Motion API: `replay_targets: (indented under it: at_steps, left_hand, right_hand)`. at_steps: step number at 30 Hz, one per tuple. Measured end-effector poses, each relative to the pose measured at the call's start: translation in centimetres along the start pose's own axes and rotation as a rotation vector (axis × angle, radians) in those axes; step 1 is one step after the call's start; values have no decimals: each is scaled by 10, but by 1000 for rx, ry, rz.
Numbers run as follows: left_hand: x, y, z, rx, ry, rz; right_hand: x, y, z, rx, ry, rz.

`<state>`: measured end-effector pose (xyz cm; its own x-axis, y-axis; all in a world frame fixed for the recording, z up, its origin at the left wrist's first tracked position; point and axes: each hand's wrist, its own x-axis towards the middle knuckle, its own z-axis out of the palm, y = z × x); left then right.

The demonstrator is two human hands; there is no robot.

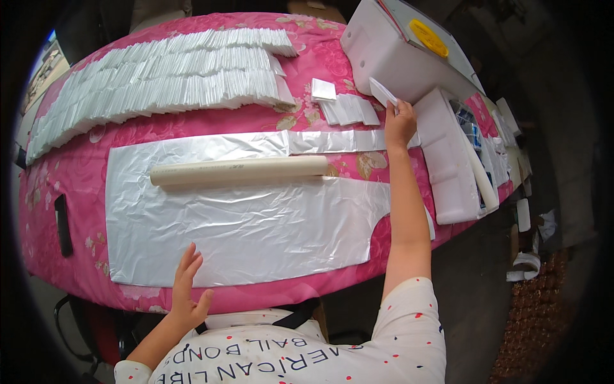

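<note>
1. Right hand [401,125] is out past the far edge of the bag with fingertips pinched on a folded white packet [384,93]. The packet sticks up at a slant just right of the small pile, in front of the big white foam box [387,51].
2. Left hand [187,285] is holding nothing: fingers loosely spread, thumb apart, near the bag's lower edge. Can't tell if it's actually touching the plastic.
3. Main thing in front of the person is a silvery-white plastic T-shirt bag [256,230], laid flat and kinda wrinkly, handles pointing right. The right forearm crosses over that end.
4. A cream plastic pipe [240,171] lies lengthwise across the upper part of the bag.
5. Small pile of folded packets [352,110] sits beyond the handles, with a square one [323,89] at its upper left.
6. Three long rows of folded packets [173,70] fill the far left of the pink floral tablecloth [70,173].
7. Black phone-like slab [62,225] at far left, smaller foam box [451,160] on the right.
</note>
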<state>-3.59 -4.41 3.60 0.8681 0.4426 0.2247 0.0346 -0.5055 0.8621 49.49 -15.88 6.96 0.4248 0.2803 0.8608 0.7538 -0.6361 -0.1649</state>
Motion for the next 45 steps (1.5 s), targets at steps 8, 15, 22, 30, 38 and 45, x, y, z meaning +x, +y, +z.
replay_targets:
  at_steps: [8, 15, 22, 30, 38, 45]
  left_hand:
    - [4, 1, 5, 43, -12, 0]
    - [5, -2, 6, 108, -67, 44]
    - [5, 2, 6, 116, -48, 84]
    - [-11, -6, -4, 199, -25, -12]
    - [2, -11, 3, 180, -71, 5]
    - [-2, -6, 4, 219, -43, 5]
  right_hand:
    - [-33, 51, 55, 132, -614, 133]
    - [-9, -1, 47, 144, -576, -155]
    - [-19, -79, 112, -94, -538, -456]
    - [14, -86, 86, 12, -32, -307]
    - [-9, 37, 45, 55, -246, -132]
    - [-32, 45, 49, 234, -321, -53]
